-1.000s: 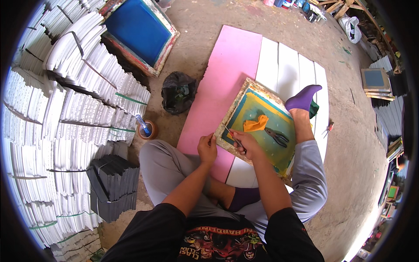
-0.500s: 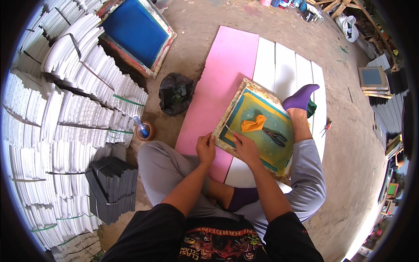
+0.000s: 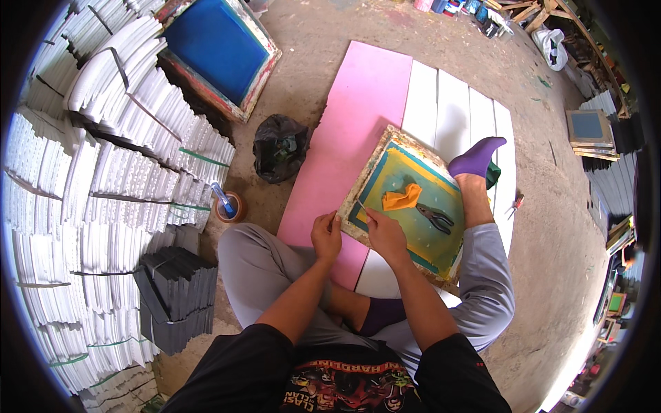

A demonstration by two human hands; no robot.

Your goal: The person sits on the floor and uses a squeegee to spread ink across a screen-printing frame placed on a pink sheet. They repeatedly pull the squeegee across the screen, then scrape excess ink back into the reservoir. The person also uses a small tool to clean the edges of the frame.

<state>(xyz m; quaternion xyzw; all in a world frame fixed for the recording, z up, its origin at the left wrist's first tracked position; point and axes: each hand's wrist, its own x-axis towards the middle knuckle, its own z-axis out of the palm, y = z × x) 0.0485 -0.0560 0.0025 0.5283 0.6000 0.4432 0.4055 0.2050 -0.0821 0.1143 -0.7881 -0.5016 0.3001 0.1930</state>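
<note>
A silkscreen printing frame (image 3: 375, 148) with a worn, paint-stained border lies tilted on the boards between my legs. Its mesh is green and yellow with a blue-green margin. My right hand (image 3: 387, 236) is closed on a thin pale stick-like tool (image 3: 361, 204), whose end reaches the frame's left border. Beside the frame's near left corner, my left hand (image 3: 326, 237) is closed in a pinch; what it grips is too small to make out. On the mesh lie a folded orange cloth (image 3: 401, 197) and, right of it, pliers with dark handles (image 3: 435, 219).
Pink board (image 3: 351, 103) and white boards (image 3: 451, 103) lie underneath. My purple-socked foot (image 3: 476, 157) rests by the frame's far right. Left are stacked white sheets (image 3: 103, 165), a black bag (image 3: 279, 148), a tape roll (image 3: 237, 206) and a blue-meshed frame (image 3: 217, 48). A small red-handled tool (image 3: 516, 202) lies right.
The view has shifted very slightly. Both hands stay at the frame's near left side, and the tool in my right hand has barely moved.
</note>
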